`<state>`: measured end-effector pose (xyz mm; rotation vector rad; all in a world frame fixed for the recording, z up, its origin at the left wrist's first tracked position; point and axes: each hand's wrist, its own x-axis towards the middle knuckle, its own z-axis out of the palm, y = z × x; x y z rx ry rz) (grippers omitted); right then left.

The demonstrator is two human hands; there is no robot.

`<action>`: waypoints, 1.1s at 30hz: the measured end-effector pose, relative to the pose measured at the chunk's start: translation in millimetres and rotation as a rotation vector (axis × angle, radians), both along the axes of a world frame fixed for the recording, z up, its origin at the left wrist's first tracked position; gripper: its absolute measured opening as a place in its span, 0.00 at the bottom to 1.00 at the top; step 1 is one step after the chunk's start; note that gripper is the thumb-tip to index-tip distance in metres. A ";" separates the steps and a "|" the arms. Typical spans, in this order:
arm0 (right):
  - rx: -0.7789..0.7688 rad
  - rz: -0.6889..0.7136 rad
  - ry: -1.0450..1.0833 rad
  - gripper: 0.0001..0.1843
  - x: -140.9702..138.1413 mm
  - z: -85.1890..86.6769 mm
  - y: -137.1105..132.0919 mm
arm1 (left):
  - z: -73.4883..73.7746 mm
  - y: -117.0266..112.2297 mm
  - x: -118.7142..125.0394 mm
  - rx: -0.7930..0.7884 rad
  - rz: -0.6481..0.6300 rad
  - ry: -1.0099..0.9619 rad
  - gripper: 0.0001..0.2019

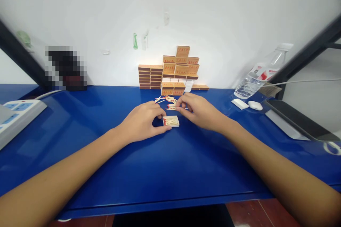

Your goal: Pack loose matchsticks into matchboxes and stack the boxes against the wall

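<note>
My left hand [144, 120] curls around the left end of a small white matchbox tray [174, 125], thumb at its near edge and fingers at its far side. Several red-tipped matches [169, 122] lie inside the tray. Just beyond it, loose matches [170, 98] are heaped on the blue table. My right hand [198, 110] reaches over the right side of this heap with thumb and forefinger pinched together on a match, whose pale end shows by the thumb.
Behind the heap, matchboxes [181, 69] stand stacked against the wall, beside a second column of boxes [150, 77]. At right are a tilted water bottle [259, 72], a white earphone case [255, 105] and a phone [301, 120] on a stand. A power strip [22, 113] lies left.
</note>
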<state>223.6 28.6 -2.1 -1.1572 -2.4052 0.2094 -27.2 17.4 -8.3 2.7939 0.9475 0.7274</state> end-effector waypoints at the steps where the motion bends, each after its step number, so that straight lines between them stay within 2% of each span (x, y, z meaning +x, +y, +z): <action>1: 0.009 -0.025 0.002 0.05 2.4 -3.2 4.4 | 0.1 -0.1 0.1 -0.004 -0.003 -0.001 0.12; 5: -0.026 -0.076 -0.041 0.06 12.2 -10.0 15.8 | 0.9 -0.6 0.0 -0.015 -0.004 0.002 0.12; 10: -0.048 -0.080 -0.104 0.06 27.7 -8.1 22.5 | 2.2 -0.2 -0.9 -0.010 -0.006 -0.008 0.12; 17: -0.198 -0.108 -0.155 0.07 46.4 -5.5 30.6 | 0.9 1.0 -1.6 -0.014 -0.003 -0.009 0.12; 22: -0.142 -0.081 -0.087 0.08 32.7 -2.2 23.5 | 0.4 0.8 -1.7 -0.005 -0.005 -0.002 0.13; 26: -0.101 -0.035 -0.080 0.06 19.2 -6.1 17.4 | -0.2 1.5 -1.6 -0.007 -0.005 0.007 0.13; 33: -0.129 -0.040 -0.089 0.08 19.1 -12.9 20.5 | -0.6 1.6 -1.0 -0.002 -0.009 0.005 0.13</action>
